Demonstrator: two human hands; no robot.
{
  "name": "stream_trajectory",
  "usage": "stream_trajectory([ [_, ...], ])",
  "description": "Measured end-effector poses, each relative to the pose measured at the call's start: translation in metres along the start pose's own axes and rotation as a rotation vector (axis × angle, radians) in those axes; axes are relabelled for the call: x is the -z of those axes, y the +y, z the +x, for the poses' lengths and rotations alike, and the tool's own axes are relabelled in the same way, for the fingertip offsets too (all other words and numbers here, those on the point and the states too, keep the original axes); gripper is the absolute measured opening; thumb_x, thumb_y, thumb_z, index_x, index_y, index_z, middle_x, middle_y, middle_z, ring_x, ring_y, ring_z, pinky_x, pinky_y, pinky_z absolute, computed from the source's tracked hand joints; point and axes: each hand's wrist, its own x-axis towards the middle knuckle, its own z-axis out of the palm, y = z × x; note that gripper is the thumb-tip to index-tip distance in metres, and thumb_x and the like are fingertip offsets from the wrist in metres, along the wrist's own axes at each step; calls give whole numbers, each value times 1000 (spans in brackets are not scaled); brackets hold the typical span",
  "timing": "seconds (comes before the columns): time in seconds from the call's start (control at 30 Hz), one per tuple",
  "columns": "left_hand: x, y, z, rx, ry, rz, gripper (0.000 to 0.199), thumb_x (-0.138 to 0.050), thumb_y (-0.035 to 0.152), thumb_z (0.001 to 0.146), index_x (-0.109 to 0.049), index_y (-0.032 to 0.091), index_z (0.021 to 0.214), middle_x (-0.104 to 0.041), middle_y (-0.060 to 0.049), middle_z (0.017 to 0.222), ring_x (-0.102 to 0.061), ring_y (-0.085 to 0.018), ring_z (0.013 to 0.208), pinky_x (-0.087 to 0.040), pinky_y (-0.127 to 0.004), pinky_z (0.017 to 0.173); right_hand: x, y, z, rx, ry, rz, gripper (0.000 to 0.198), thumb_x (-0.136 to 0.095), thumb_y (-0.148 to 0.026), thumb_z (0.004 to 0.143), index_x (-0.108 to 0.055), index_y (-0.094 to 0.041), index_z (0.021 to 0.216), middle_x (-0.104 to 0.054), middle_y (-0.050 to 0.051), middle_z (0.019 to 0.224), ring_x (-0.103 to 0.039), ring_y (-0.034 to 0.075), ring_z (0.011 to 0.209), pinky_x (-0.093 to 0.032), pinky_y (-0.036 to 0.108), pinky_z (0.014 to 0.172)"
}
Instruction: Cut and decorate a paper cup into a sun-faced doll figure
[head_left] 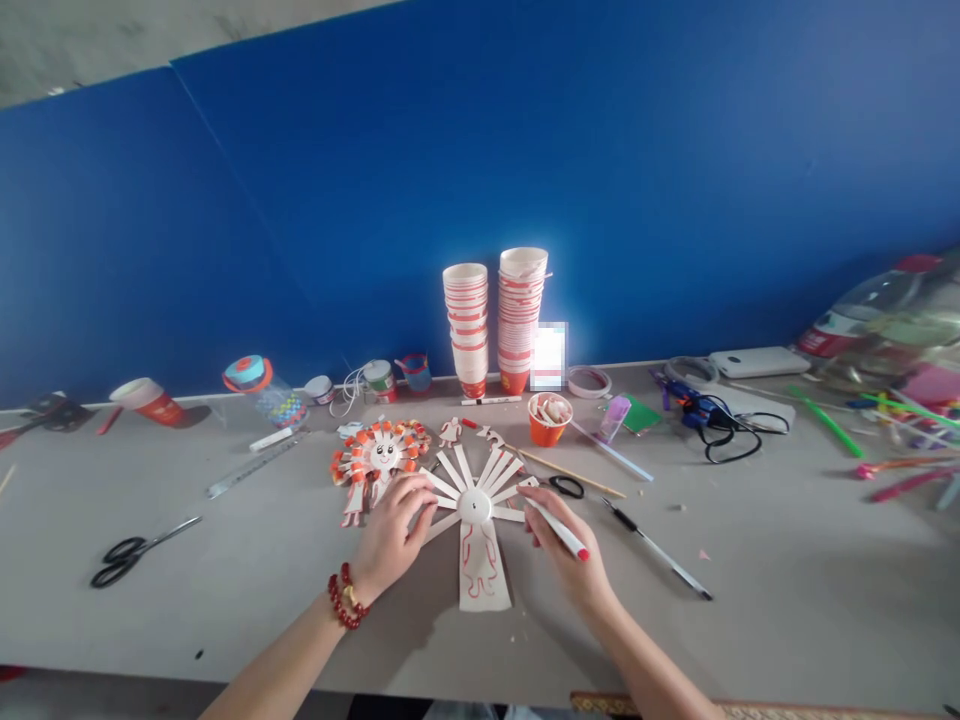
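In front of me lies a cut-open paper cup (475,507), its strips fanned out around the round base. A small mark shows on the base, and a figure in red line is drawn on the wide uncut panel below. My left hand (397,525), wearing a red bead bracelet (347,597), grips strips on the left side between bent fingers and thumb. A white marker with a red end (562,533) is held in my right hand (577,565), over the right-hand strips. Finished-looking paper cup figures (384,452) with orange curled strips and a drawn face lie behind my left hand.
Two paper cup stacks (470,330) stand against the blue panel (450,150). An orange cup of scraps (550,420) sits in front. Scissors (135,553) and a ruler (251,465) lie left; a pen (660,550), glue gun (694,405) and bottle (862,310) are right.
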Motion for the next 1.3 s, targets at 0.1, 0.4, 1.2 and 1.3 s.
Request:
stream_trajectory([
  [0.1,-4,-1,-11,-19,8,-9,13,-48,15,93,-59,20,95,-61,-8,102,-56,-22,105,-49,-41,93,22,3,2,177,-41,-306,28,-47,-31,97,-63,-21,117,-71,10,105,-67,24,93,-52,34,82],
  [0.4,-14,3,-18,-39,-9,-111,16,-48,15,92,-61,23,94,-62,-8,105,-56,-25,108,-49,-43,95,69,13,20,395,-151,-765,31,-52,-31,94,-64,-24,122,-72,11,104,-65,29,95,-53,41,82],
  [1.2,-59,-31,155,130,-232,-101,27,-56,31,94,-59,17,117,-59,-10,122,-61,-21,103,-53,-42,89,12,-7,67,123,-25,-23,22,-54,-41,92,-58,-20,95,-60,0,64,-57,17,57,-47,26,55],
  [1.3,-61,-31,155,210,-196,-256,29,-56,32,94,-58,17,119,-59,-10,122,-61,-21,103,-53,-41,88,13,-8,63,134,3,12,21,-55,-40,91,-58,-20,95,-63,2,69,-59,18,60,-49,26,56],
])
